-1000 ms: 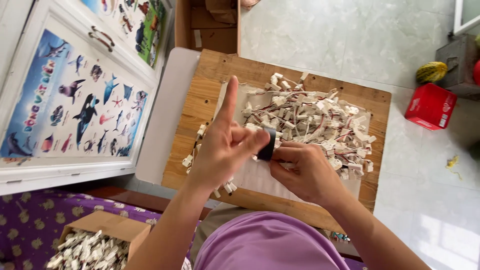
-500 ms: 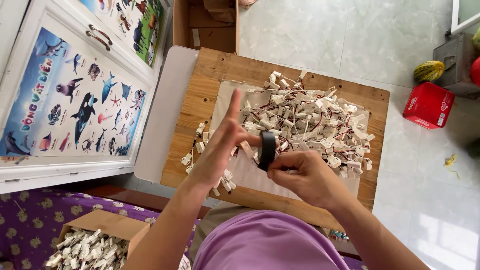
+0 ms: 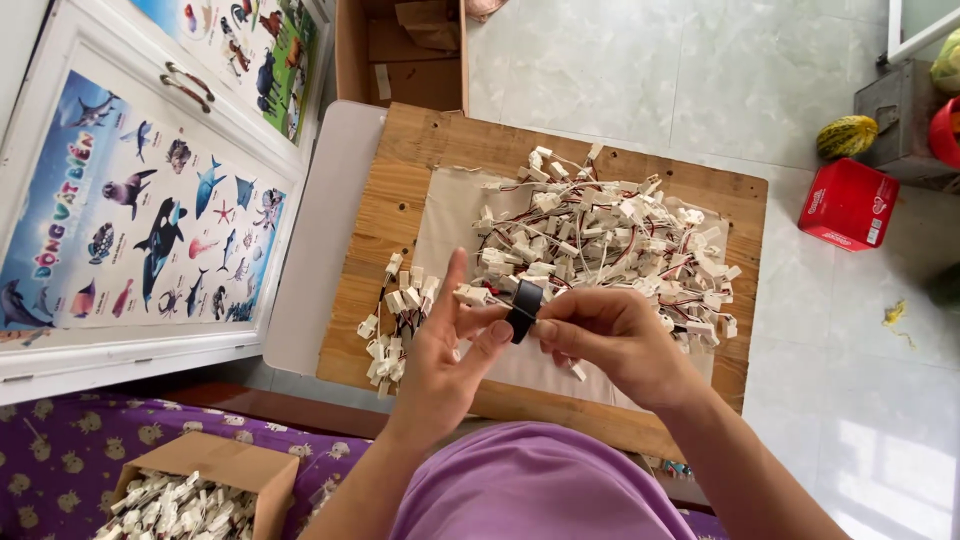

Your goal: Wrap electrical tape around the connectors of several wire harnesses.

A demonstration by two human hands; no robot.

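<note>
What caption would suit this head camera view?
Left hand and right hand wrap black tape roll around white-plug wire bundle above wooden board.

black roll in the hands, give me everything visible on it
The black roll is a small ring that looks like tape, dark and matte, seen nearly edge-on so its hole hardly shows. It is held above the wooden board, near the pile of white connectors. The right hand pinches it between thumb and fingers, and the left hand meets it from the other side, index finger raised. Whether a strip is pulled loose cannot be told.
</note>
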